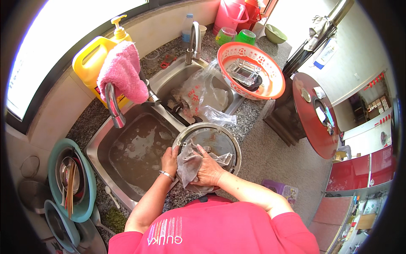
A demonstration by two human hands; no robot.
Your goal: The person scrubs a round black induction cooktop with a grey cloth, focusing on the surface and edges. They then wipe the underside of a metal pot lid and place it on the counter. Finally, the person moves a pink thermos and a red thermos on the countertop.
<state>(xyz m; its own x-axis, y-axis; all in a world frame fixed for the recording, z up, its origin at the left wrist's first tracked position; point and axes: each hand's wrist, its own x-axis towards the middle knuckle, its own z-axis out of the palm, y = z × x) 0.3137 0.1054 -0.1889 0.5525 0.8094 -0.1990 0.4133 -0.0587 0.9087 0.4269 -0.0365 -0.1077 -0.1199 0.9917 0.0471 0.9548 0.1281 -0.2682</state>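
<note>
My left hand (170, 162) grips the left rim of a round metal lid or shallow pan (219, 139), tilted at the front right corner of the sink. A wet grey cloth (189, 162) is bunched in my right hand (207, 170), pressed against the lid's stained face. Part of the cloth spreads past my fingers over the surface. Just left of the lid, cloudy brownish water with patches of foam (139, 149) fills the steel sink basin (95, 147). The fingers of my left hand beneath the rim are hidden.
Beyond lies a second basin (165, 87) holding a plastic bag (198, 95). An orange-rimmed enamel basin (276, 74) stands on the right counter. A pink towel (122, 74) drapes over the faucet (114, 109). Left are teal basins (54, 168) with bowls and chopsticks (71, 187), and a spoon (111, 197).
</note>
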